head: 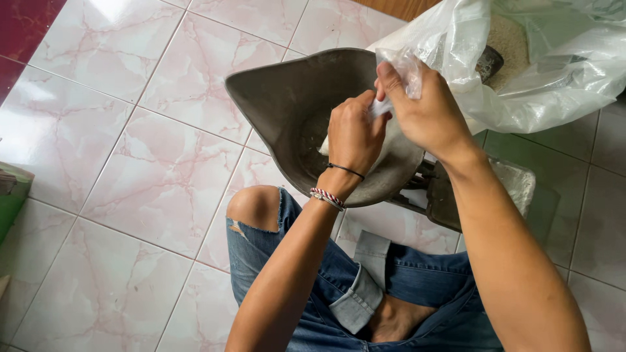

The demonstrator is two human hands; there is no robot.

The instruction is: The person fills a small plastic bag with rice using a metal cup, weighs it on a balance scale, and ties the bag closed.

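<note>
Here the left hand (353, 137) and right hand (425, 112) both pinch shut on a small clear plastic bag (399, 77) above the grey metal scale pan (293, 104). Filling looks done; the bag's mouth seems not yet tied. The large translucent sack of grain (548, 58) lies open just beside them.

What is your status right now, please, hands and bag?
Left hand and right hand both pinching small clear bag over grey scale pan. Big plastic sack close at right, touching pan rim. Nothing blocking hands.

Bright even daylight, glare on floor tiles (163, 182); edges perhaps slightly stretched
</note>
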